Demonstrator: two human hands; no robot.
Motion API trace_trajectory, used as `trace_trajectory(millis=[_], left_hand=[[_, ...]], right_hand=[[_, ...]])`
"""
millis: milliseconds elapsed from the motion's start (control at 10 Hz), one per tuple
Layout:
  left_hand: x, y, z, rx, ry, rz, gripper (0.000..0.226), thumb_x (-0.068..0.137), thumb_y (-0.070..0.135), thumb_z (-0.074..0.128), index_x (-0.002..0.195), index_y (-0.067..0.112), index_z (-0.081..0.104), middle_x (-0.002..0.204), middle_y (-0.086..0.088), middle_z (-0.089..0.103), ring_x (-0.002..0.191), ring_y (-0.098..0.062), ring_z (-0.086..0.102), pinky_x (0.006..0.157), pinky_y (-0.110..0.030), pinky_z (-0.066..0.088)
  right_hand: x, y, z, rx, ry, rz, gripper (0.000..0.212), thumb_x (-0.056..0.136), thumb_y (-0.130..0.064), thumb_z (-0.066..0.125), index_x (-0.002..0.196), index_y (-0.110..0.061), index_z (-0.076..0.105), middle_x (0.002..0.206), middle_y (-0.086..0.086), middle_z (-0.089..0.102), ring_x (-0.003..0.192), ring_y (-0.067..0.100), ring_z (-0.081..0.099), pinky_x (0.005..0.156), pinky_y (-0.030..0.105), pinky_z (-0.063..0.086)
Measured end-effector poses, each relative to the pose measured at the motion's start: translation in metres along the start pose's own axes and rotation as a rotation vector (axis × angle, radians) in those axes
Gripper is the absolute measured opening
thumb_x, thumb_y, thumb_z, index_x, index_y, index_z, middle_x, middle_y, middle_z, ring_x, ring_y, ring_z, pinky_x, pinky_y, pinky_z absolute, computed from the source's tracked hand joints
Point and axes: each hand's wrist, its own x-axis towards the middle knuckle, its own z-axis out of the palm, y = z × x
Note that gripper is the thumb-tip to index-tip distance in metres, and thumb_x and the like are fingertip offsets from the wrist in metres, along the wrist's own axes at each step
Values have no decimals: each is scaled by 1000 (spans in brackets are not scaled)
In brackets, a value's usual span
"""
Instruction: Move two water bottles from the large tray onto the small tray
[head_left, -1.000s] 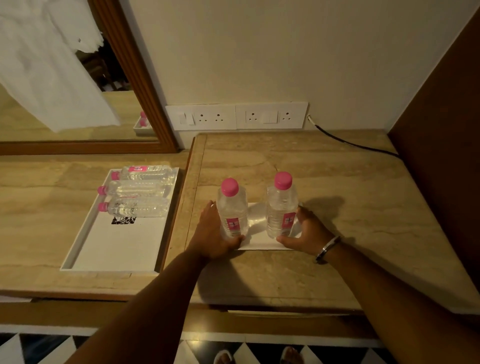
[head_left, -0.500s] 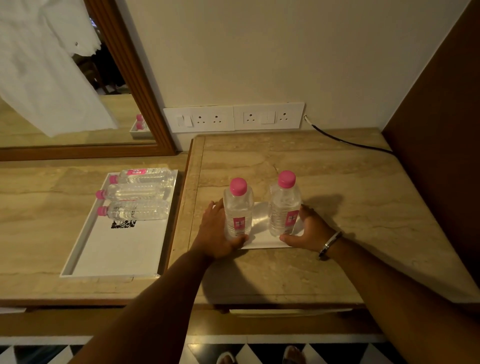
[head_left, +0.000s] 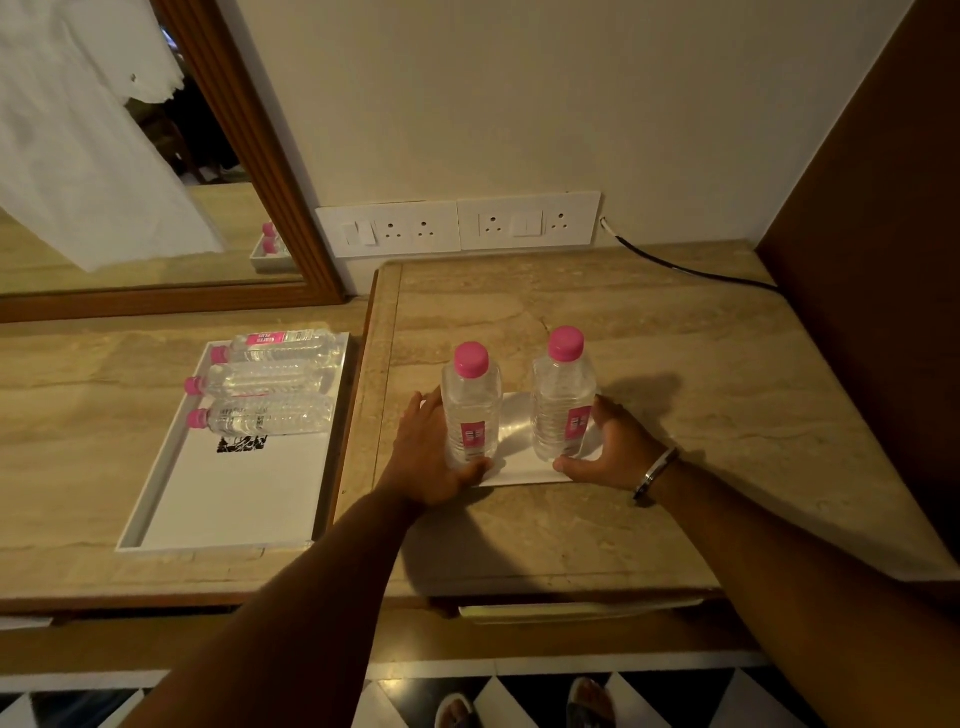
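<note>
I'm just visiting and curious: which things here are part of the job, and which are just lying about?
Part of the job:
two upright bottles
small tray
large tray
left hand
right hand

Lying about:
three bottles lying down
wall sockets
black cable
mirror

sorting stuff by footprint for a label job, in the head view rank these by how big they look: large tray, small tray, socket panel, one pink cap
1. large tray, clearly the biggest.
2. socket panel.
3. small tray; the standing bottles and both hands cover much of it, so its place against the panel is unsure.
4. pink cap, by far the smallest.
</note>
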Motion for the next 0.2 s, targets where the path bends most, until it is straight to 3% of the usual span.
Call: trace_trajectory(millis=[100, 200], left_hand=[[-1, -5, -4, 35, -26, 11, 97, 69, 77, 68, 144, 23, 36, 145, -23, 44, 134, -40, 37, 110, -76, 32], [-13, -13, -18, 150, -123, -53, 130, 63, 89, 64, 160, 15, 17, 168, -19, 16, 154, -41, 7, 122, -71, 9]], right_hand=[[-6, 2, -3, 63, 83, -41, 97, 63, -58, 73, 142, -27, 26, 140, 1, 44, 123, 17, 42, 97, 36, 39], [-29, 3, -10, 21, 246, -97, 92, 70, -51, 68, 145, -23, 21, 146, 7, 38, 129, 19, 37, 100, 40, 36]])
